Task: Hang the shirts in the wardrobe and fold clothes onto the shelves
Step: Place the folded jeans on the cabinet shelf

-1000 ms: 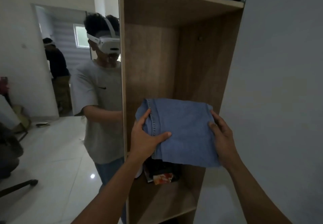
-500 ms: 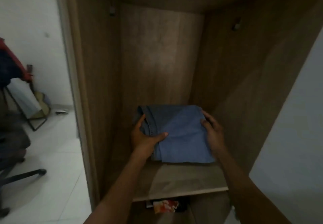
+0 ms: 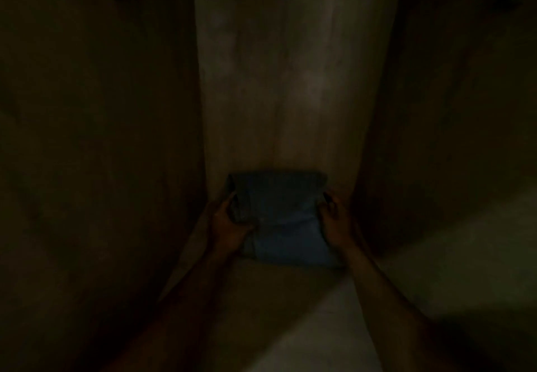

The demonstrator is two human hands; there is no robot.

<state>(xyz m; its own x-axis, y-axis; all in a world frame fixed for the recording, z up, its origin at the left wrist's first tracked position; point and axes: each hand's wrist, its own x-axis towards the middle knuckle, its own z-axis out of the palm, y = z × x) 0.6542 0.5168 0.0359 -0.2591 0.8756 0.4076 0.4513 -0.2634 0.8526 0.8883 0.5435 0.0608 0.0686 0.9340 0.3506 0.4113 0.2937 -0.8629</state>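
A folded blue denim garment (image 3: pixel 286 217) lies on the wooden shelf (image 3: pixel 279 299) deep inside the wardrobe, its far edge against the back panel (image 3: pixel 290 81). My left hand (image 3: pixel 228 228) grips the garment's left edge, thumb over the top. At the right edge my right hand (image 3: pixel 334 222) holds the fabric, fingers along its side. The view is very dark and blurred.
The wardrobe's dark side walls (image 3: pixel 101 154) close in on both sides of my arms. A paler surface (image 3: pixel 450 255) shows at the lower right, outside the wardrobe.
The camera and both hands have moved deeper into the wardrobe, and the folded denim now sits further back on the shelf. The picture has darkened.
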